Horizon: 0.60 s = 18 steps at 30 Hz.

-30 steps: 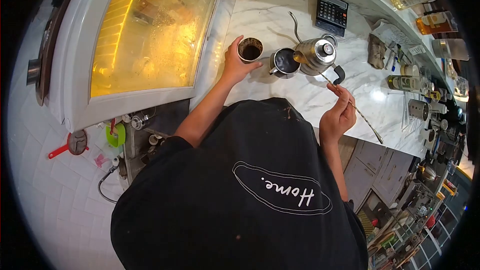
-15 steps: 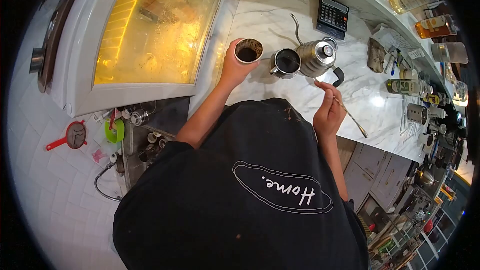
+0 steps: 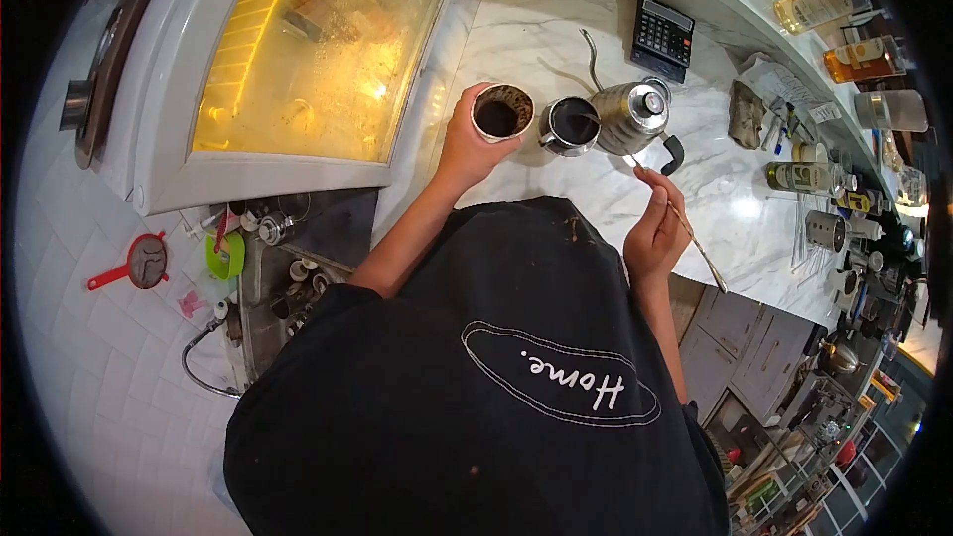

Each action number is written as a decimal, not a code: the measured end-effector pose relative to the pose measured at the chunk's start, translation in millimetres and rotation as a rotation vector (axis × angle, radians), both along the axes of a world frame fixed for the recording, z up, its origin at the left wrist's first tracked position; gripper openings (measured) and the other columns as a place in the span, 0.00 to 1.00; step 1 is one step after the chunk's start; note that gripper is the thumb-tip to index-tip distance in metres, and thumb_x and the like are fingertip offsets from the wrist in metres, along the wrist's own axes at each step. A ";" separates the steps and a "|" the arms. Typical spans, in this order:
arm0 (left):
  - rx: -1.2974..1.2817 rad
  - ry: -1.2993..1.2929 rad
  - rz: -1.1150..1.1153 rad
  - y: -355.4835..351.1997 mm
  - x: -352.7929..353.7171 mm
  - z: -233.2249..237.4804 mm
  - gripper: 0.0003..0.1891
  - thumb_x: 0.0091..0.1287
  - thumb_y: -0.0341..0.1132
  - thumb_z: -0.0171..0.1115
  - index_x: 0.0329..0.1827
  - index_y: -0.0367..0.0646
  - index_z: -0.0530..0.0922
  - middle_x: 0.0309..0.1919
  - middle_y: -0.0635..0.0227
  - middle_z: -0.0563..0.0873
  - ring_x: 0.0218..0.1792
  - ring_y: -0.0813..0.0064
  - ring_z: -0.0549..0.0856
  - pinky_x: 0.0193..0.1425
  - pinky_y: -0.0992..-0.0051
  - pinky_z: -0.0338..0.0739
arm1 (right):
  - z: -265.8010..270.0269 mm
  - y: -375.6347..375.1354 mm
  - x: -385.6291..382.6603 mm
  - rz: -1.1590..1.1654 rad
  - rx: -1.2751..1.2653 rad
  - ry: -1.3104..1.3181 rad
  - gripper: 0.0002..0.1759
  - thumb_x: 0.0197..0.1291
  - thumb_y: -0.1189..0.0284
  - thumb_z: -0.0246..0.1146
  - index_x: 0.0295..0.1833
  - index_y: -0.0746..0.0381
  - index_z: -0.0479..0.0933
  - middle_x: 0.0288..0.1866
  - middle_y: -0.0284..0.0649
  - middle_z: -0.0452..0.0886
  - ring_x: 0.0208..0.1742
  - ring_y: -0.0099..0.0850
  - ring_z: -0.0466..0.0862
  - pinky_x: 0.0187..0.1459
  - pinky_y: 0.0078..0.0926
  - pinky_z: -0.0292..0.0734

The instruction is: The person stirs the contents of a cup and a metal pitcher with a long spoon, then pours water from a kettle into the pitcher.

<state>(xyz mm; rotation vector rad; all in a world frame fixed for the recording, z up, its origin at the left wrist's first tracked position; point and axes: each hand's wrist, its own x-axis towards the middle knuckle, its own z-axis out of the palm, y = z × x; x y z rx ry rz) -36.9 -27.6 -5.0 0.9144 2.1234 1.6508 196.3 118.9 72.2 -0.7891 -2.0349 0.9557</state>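
Observation:
My left hand (image 3: pixel 469 151) is wrapped round a cup (image 3: pixel 503 112) with dark liquid at the bottom and brown residue on its inner wall. Just right of it, a metal pitcher (image 3: pixel 570 126) of dark liquid stands on the marble counter (image 3: pixel 536 15). A steel gooseneck kettle (image 3: pixel 628 119) with a black handle is close beside the pitcher. Between the fingers of my right hand (image 3: pixel 655 243) is a long, thin bar spoon (image 3: pixel 698 245) with a twisted shaft, held slantwise near the kettle's handle. Its upper end is partly hidden by my fingers.
A glass-doored fridge (image 3: pixel 318 60), lit yellow, stands at the left. Behind the kettle lies a calculator (image 3: pixel 662 35). A cloth (image 3: pixel 747 115), pens and bottles (image 3: pixel 799 176) line the right side. The sink (image 3: pixel 263 313) is at lower left, with a red strainer (image 3: pixel 147 261) nearby.
My left hand and the cup have shifted slightly right, closer to the pitcher, and the cup's opening faces me more. The bar spoon's lower end has swung slightly down in my right hand.

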 end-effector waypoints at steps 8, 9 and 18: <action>0.036 0.011 -0.041 9.1 -0.2 14.5 0.41 0.51 0.27 0.80 0.68 0.41 0.66 0.56 0.59 0.84 0.59 0.68 0.85 0.65 0.67 0.79 | 0.3 9.2 6.5 -0.209 -0.298 0.198 0.21 0.83 0.69 0.45 0.53 0.73 0.81 0.48 0.46 0.90 0.56 0.32 0.87 0.63 0.33 0.77; 0.059 0.003 -0.041 11.6 0.3 14.0 0.41 0.50 0.27 0.80 0.67 0.42 0.67 0.55 0.59 0.85 0.58 0.67 0.86 0.64 0.67 0.79 | 3.3 9.8 5.3 -0.203 -0.348 0.255 0.22 0.84 0.68 0.43 0.54 0.74 0.77 0.48 0.51 0.89 0.55 0.36 0.87 0.66 0.34 0.77; 0.138 0.060 -0.100 25.2 12.2 41.9 0.40 0.48 0.27 0.81 0.65 0.44 0.68 0.53 0.61 0.84 0.57 0.67 0.86 0.62 0.68 0.79 | 32.8 15.6 12.0 -0.182 -0.486 0.487 0.21 0.85 0.65 0.42 0.54 0.73 0.72 0.45 0.60 0.86 0.52 0.45 0.89 0.65 0.38 0.79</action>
